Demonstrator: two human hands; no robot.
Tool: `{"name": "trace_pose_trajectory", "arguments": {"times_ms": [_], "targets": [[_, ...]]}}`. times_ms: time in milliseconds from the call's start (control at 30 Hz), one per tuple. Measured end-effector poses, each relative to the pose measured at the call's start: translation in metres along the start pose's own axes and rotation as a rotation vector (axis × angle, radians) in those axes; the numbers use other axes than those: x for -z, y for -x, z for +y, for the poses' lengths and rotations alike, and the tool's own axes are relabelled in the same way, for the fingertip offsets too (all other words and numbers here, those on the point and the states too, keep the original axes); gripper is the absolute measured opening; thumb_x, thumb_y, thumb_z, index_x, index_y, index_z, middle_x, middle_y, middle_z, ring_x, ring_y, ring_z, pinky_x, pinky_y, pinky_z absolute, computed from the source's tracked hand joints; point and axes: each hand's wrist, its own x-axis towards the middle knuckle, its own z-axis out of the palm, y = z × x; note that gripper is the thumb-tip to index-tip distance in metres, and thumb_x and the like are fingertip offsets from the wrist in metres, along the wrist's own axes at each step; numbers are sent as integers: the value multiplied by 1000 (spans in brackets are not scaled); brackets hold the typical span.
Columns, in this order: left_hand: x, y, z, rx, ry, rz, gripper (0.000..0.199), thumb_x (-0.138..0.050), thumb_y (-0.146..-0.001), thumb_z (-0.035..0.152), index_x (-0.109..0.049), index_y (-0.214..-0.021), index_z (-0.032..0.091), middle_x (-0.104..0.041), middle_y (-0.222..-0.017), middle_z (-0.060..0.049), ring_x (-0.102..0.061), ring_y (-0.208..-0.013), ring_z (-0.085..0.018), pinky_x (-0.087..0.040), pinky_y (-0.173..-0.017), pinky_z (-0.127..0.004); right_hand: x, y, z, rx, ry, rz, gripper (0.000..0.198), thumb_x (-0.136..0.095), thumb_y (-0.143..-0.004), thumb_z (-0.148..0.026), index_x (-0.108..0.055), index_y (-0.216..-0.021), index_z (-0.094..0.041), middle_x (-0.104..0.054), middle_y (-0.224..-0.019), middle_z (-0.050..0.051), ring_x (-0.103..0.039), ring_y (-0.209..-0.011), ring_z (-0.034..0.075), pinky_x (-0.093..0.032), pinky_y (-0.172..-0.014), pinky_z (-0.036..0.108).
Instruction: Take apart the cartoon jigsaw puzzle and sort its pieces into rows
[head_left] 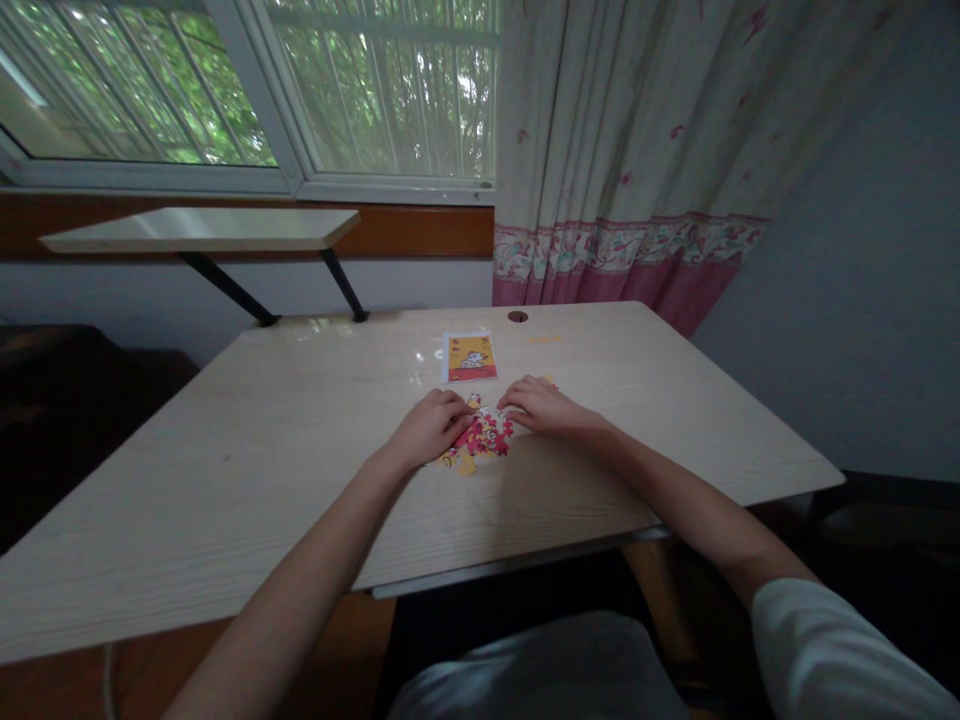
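Nearest, on the pale wood-grain desk (270, 450), a few flat yellow cardboard jigsaw pieces (466, 464) lie just on the near side of the left fingers. Beyond them, between the fingertips of both hands, sits a heap of small red, white and yellow cardboard jigsaw pieces (491, 434), overlapping at many angles; none there can be seen fitted together.

The left hand (435, 425) is at the heap's left edge, fingers bent and thumb close to them; the right hand (541, 405) is at the right edge, its fingers curled toward the white pieces. Whether either pinches a piece is too small to tell.

Just past the right fingers, partly hidden by that hand, more small pieces (551, 383) show. Past the left fingertips, a rectangular yellow-and-red picture card with a white dog-like figure (471, 358) lies flat. Farthest beyond the right fingers is a short row of yellow pieces (545, 339), perhaps set apart or joined. Judging from this, the work seems early, with most pieces left unplaced.
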Motion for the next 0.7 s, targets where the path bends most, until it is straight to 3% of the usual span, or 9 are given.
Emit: {"name": "trace_pose_trajectory", "arguments": {"times_ms": [233,400,533,700], "targets": [[-5,0,0,-20,-28,24,24,-47,-87,29,-68,-94,18,-63,-93,-10,-55,-90,-22,-43,-83,-37,-4,0,1,-46,-191,116,11,-59,-81,-23,-61,-89,-16,-62,-90,7,-52,-89,18,-40,-82,32],[-3,-3,12,-6,124,129,19,-52,-84,28,-68,-88,18,-66,-87,-7,-56,-87,-21,-43,-82,-35,-11,-4,-11,-157,-567,261,12,-60,-79,-28,-62,-81,-16,-64,-77,3,-57,-73,13,-44,-72,26],[-2,-4,23,123,333,191,20,-56,-79,32,-68,-81,16,-67,-80,-7,-58,-80,-20,-45,-75,-33,-17,-6,-22,-179,-694,358,15,-62,-77,-30,-64,-81,-16,-65,-74,1,-58,-69,12,-45,-67,24],[-7,-4,25,287,533,222,24,-56,-75,33,-67,-80,13,-66,-71,-6,-58,-60,-15,-45,-57,-27,-16,-4,-25,-143,-615,406,17,-64,-76,-31,-66,-85,-17,-66,-78,3,-59,-71,13,-46,-69,26]]}}
